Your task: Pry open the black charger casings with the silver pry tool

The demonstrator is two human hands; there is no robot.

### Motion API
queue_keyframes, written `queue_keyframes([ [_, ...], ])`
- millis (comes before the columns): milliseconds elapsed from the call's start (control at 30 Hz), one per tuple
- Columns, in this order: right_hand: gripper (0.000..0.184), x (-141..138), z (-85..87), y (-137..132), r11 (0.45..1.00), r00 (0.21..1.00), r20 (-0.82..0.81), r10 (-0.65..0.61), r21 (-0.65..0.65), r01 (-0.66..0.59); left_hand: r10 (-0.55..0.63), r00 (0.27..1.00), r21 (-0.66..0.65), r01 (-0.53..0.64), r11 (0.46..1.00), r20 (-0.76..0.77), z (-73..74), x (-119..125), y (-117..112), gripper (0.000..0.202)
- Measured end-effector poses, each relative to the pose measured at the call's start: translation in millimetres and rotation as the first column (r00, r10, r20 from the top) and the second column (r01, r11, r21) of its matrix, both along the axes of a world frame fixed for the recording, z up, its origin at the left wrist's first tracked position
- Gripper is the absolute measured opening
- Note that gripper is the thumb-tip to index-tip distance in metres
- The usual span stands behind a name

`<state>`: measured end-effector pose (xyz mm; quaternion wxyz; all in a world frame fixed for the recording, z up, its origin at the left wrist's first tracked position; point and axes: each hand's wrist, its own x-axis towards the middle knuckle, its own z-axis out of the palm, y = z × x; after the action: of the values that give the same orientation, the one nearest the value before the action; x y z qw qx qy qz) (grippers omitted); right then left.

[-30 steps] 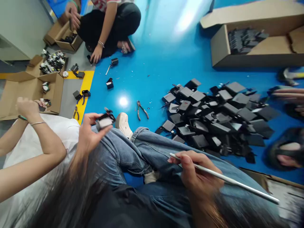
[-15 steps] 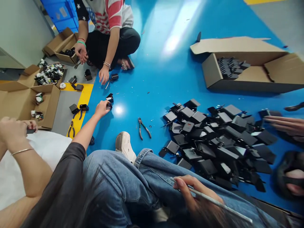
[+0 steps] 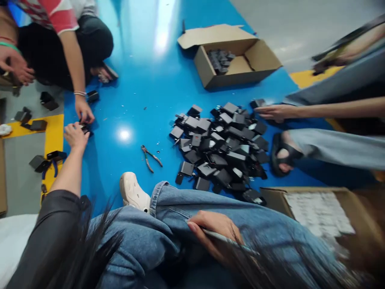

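Head view: left hand (image 3: 75,136), formerly above lap (image 3: 168,228), now at black part (image 3: 86,129).

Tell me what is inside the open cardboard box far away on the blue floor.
Black parts lie heaped in the left end of the cardboard box; the rest of its visible bottom is bare cardboard. The near wall hides a strip of the bottom.

I see the pile of parts (image 3: 219,148) on the floor (image 3: 135,100), right of centre. Pliers (image 3: 150,157) lie just left of it. One carton (image 3: 210,70) sits far behind the pile, and another (image 3: 272,196) is at near right. My left hand (image 3: 74,136) reaches far left, beside a small part (image 3: 86,129). My right hand (image 3: 213,233) is on my lap, holding a rod (image 3: 224,240).
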<state>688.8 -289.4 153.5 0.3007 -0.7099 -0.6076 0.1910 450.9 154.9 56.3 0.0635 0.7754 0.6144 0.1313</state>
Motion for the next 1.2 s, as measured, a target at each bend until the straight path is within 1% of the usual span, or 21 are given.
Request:
queue_keyframes([
  [33, 0.042, 0, 1.8, 1, 0.998, 1.0, -0.024, 0.011, 0.055, -0.01, -0.022, 1.0, 0.024, 0.021, 0.999, 0.023, 7.0, 5, 0, 0.075],
  [67, 0.041, 0, 3.9, 2, 0.994, 0.999, -0.047, 0.014, 0.11, -0.009, -0.074, 0.996, 0.039, 0.072, 0.997, 0.043, 13.3, 15, -2, 0.08],
  [133, 0.039, 0, 8.8, 3, 0.983, 0.997, -0.08, 0.012, 0.184, 0.003, -0.253, 0.966, 0.014, 0.252, 0.968, 0.054, 22.4, 51, -19, 0.081],
  [167, 0.038, 0, 11.2, 3, 0.977, 0.995, -0.092, 0.021, 0.213, -0.001, -0.37, 0.928, -0.028, 0.372, 0.928, 0.047, 24.5, 76, -37, 0.076],
  [200, 0.036, 0, 13.2, 3, 0.971, 0.994, -0.102, 0.033, 0.24, -0.008, -0.49, 0.871, -0.086, 0.491, 0.867, 0.036, 24.8, 103, -60, 0.068],
  [233, 0.034, 0, 14.7, 2, 0.966, 0.993, -0.107, 0.043, 0.26, -0.014, -0.604, 0.796, -0.154, 0.601, 0.784, 0.032, 23.1, 131, -88, 0.058],
  [267, 0.033, -1, 15.6, 1, 0.962, 0.993, -0.109, 0.052, 0.273, -0.02, -0.693, 0.721, -0.22, 0.681, 0.698, 0.032, 19.4, 158, -119, 0.052],
  [300, 0.032, -2, 15.6, 0, 0.959, 0.992, -0.113, 0.055, 0.284, -0.021, -0.753, 0.657, -0.28, 0.729, 0.624, 0.032, 14.1, 183, -153, 0.052],
  [367, 0.032, -3, 14.0, -3, 0.95, 0.991, -0.12, 0.057, 0.312, -0.017, -0.82, 0.572, -0.376, 0.766, 0.522, 0.027, -0.1, 223, -218, 0.06],
  [400, 0.033, -3, 12.7, -4, 0.943, 0.991, -0.123, 0.058, 0.332, -0.014, -0.836, 0.548, -0.411, 0.767, 0.492, 0.022, -7.9, 237, -246, 0.065],
  [433, 0.034, -3, 11.4, -5, 0.937, 0.991, -0.123, 0.056, 0.349, -0.01, -0.841, 0.541, -0.437, 0.759, 0.482, 0.011, -15.5, 248, -269, 0.068],
  [500, 0.036, -1, 9.8, -7, 0.927, 0.99, -0.13, 0.053, 0.376, 0.0, -0.835, 0.549, -0.47, 0.733, 0.493, -0.02, -28.8, 261, -298, 0.068],
  [567, 0.037, 2, 11.3, -9, 0.918, 0.985, -0.158, 0.063, 0.396, 0.005, -0.82, 0.57, -0.493, 0.7, 0.516, -0.05, -37.8, 266, -307, 0.062],
  [633, 0.037, 5, 15.4, -13, 0.915, 0.978, -0.193, 0.083, 0.404, 0.002, -0.81, 0.583, -0.518, 0.673, 0.528, -0.067, -41.4, 264, -301, 0.055],
  [733, 0.035, 8, 19.8, -18, 0.918, 0.968, -0.224, 0.112, 0.397, -0.014, -0.807, 0.587, -0.545, 0.654, 0.524, -0.071, -38.9, 251, -285, 0.045],
  [800, 0.031, 9, 17.7, -19, 0.909, 0.96, -0.244, 0.141, 0.416, -0.027, -0.804, 0.589, -0.55, 0.648, 0.527, -0.078, -36.5, 242, -276, 0.049],
  [867, 0.028, 8, 12.5, -19, 0.893, 0.951, -0.252, 0.179, 0.446, -0.05, -0.796, 0.599, -0.54, 0.643, 0.543, -0.086, -36.0, 238, -273, 0.053],
  [967, 0.026, 7, 4.6, -19, 0.879, 0.952, -0.229, 0.202, 0.472, -0.073, -0.798, 0.597, -0.5, 0.667, 0.553, -0.087, -39.8, 245, -281, 0.048],
  [1100, 0.03, 10, 1.8, -21, 0.892, 0.963, -0.209, 0.17, 0.447, -0.06, -0.809, 0.582, -0.47, 0.692, 0.547, -0.085, -48.5, 261, -298, 0.04],
  [1133, 0.031, 10, 2.6, -21, 0.903, 0.965, -0.215, 0.151, 0.427, -0.046, -0.801, 0.592, -0.468, 0.686, 0.558, -0.088, -50.5, 262, -300, 0.038],
  [1200, 0.034, 10, 5.1, -22, 0.927, 0.964, -0.237, 0.117, 0.376, -0.02, -0.763, 0.639, -0.467, 0.646, 0.604, -0.103, -53.4, 257, -299, 0.037],
])
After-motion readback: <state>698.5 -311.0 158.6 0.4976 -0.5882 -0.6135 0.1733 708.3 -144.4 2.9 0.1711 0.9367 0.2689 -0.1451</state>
